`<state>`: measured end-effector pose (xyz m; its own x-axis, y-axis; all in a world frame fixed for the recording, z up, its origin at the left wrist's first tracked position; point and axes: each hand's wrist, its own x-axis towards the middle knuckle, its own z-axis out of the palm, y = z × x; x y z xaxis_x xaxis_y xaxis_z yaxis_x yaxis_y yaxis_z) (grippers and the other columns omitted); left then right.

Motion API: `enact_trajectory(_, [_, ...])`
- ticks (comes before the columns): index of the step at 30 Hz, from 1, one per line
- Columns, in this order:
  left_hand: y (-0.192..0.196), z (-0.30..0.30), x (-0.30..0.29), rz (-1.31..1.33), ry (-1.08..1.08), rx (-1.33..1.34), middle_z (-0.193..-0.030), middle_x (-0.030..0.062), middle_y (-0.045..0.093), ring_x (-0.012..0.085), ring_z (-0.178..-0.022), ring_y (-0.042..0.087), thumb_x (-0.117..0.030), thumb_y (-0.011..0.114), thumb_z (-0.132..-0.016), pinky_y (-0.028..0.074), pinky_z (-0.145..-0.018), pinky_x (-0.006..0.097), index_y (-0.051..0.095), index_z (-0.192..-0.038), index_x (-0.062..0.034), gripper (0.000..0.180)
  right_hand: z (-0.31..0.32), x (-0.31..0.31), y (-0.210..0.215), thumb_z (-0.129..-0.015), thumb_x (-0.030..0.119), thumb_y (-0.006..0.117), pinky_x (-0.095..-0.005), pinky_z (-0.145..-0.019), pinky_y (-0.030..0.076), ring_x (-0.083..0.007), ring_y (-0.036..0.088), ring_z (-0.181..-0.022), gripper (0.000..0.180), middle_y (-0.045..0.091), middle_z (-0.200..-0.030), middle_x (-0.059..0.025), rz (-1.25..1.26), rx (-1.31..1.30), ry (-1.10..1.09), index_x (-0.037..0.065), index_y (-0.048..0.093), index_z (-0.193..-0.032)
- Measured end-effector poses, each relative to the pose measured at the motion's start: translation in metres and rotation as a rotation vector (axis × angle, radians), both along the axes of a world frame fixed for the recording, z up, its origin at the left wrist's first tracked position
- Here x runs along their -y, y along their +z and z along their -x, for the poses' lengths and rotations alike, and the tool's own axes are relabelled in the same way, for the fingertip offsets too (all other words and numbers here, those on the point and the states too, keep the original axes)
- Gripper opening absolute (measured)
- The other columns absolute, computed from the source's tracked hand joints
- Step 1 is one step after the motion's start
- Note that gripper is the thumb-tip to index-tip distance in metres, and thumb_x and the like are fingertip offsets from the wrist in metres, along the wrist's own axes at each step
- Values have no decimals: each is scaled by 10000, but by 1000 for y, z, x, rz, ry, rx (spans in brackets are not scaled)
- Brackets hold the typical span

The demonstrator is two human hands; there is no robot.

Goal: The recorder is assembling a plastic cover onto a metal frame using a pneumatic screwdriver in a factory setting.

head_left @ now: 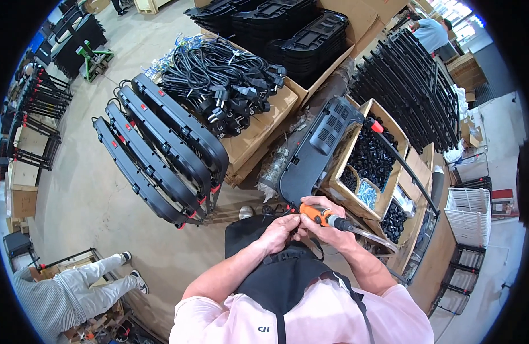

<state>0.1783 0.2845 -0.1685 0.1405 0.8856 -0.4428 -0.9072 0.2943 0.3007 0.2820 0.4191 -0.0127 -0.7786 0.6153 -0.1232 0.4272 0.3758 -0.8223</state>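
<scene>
My right hand (327, 226) grips an orange and black powered screwdriver (324, 217) with a clear hose trailing off to the right. Its tip points left toward my left hand (280, 229), whose fingers are pinched together right at the tip on something too small to make out. Both hands are held close over the near end of a long black plastic panel (316, 152) with vent slots, which leans toward me against a cardboard box.
A cardboard box (343, 172) of small black parts and screws sits to the right. Black panels (161, 155) stand in a row on the left, a box of black power cords (224, 80) behind them. Another person (75, 292) sits at lower left.
</scene>
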Motion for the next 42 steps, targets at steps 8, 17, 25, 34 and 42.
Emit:
enact_trajectory(8, [-1,-1,8,23,-50,-194,-919,10,671,78,-749,585,-270,532,-1140,477,-666,234,656,-1145,-62,242,1,0,-3,-861,116,827,-366,-956,599,-241,760,-1063,348,766,-1202,-124,-32,-56,45,42,690,-1172])
enact_trajectory(17, [9,4,6,152,-65,-502,-943,26,690,84,-720,602,-241,520,-1143,473,-591,229,583,-1160,-47,205,1,-2,-6,-866,108,828,-359,-955,597,-227,756,-1058,360,765,-1192,-122,-21,-40,38,36,690,-1191])
enact_trajectory(25, [16,17,0,160,176,-126,-939,24,687,102,-734,602,-230,574,-1118,485,-642,251,636,-1200,-29,226,-11,-6,-2,-904,58,802,-388,-1048,553,-238,707,-1170,456,730,-1261,-158,171,-293,-143,2,615,-1315])
enact_trajectory(34, [25,44,-46,241,255,57,-758,-30,619,87,-599,525,-380,678,-1059,410,-511,243,657,-965,-120,277,-9,-17,8,-910,20,784,-416,-1097,534,-264,670,-1248,485,696,-1316,-187,312,-465,-219,20,567,-1343])
enact_trajectory(42, [26,58,-72,255,211,163,-803,-49,588,96,-648,513,-431,627,-1077,394,-535,233,655,-1038,-127,308,0,-22,5,-914,64,796,-401,-1089,536,-242,682,-1223,480,715,-1311,-165,202,-366,-221,24,577,-1339])
